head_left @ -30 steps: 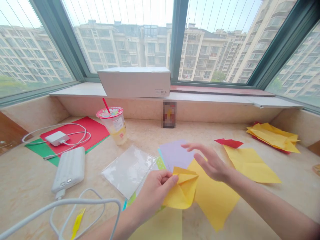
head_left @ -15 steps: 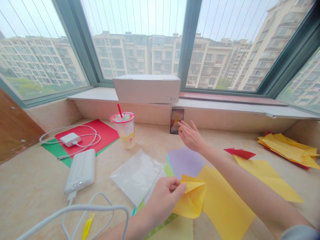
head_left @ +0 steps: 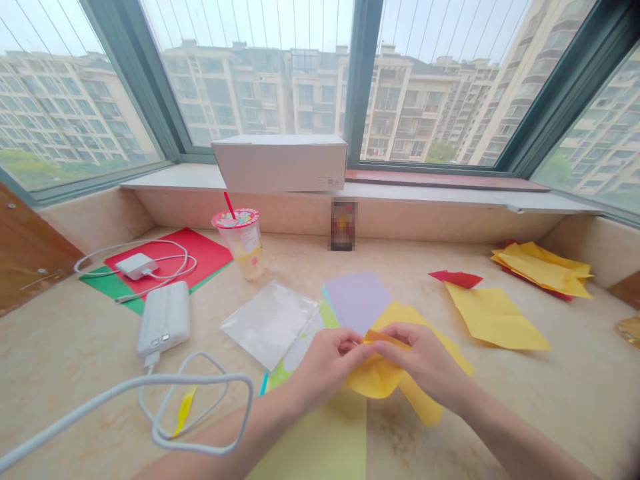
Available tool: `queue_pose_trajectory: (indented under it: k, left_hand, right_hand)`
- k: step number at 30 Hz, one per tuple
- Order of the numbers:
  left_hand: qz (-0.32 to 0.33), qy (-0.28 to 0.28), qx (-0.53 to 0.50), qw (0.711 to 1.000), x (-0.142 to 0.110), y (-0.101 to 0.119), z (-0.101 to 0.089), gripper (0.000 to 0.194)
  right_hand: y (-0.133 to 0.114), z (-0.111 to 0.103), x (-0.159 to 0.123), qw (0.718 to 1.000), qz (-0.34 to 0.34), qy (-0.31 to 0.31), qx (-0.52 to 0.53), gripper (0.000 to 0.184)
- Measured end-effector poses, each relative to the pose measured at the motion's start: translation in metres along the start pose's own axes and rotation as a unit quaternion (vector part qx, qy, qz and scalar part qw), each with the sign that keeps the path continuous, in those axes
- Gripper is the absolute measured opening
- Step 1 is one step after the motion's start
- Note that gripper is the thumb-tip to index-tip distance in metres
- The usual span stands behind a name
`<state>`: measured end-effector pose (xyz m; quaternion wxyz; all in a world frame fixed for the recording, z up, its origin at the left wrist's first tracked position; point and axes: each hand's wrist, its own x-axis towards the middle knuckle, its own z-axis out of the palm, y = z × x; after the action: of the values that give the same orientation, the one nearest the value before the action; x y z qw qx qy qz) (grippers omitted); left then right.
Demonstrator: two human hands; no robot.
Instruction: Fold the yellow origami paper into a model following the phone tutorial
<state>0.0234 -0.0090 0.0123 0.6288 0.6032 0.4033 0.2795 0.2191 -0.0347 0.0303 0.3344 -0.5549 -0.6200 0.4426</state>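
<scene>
A partly folded sheet of yellow paper (head_left: 379,378) is between my two hands, above other loose sheets. My left hand (head_left: 334,357) pinches its left side, thumb on top. My right hand (head_left: 420,353) grips the upper right edge, and the two thumbs nearly meet at the fold. Under and behind the hands lie a purple sheet (head_left: 357,300) and a flat yellow sheet (head_left: 423,400). A pale yellow sheet (head_left: 320,440) extends toward me. Fingertips behind the paper are hidden.
A phone (head_left: 343,227) leans on the ledge below a white box (head_left: 280,163). Left are a drink cup (head_left: 245,247), clear plastic sleeve (head_left: 270,320), power bank (head_left: 164,319), looping white cable (head_left: 125,383) and red paper (head_left: 200,248). Yellow folded papers (head_left: 545,267) lie right.
My right hand has come back from the phone and now grips the folded yellow paper beside my left hand. The view has shifted slightly.
</scene>
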Motion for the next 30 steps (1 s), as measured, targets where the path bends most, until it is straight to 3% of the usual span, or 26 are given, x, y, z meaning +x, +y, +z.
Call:
queue_pose_trajectory:
  k: [4,12,25,30]
  left_hand:
    - [-0.018,0.026,0.003,0.999,-0.002,0.005,0.0,0.046]
    - [0.018,0.063,0.026,0.998,-0.01,0.014,0.002,0.03]
    - [0.125,0.113,0.139,0.976,-0.015,0.012,0.004,0.03]
    - [0.151,0.148,0.171,0.962,-0.015,0.011,0.007,0.019]
  right_hand:
    - [0.005,-0.003,0.001,0.999,-0.004,0.04,0.018,0.024]
    - [0.004,0.0,-0.006,0.996,0.0,0.077,0.048,0.023]
    - [0.008,0.011,-0.015,0.987,-0.028,0.139,0.078,0.027]
    - [0.014,0.016,-0.015,0.982,-0.065,0.164,0.061,0.023]
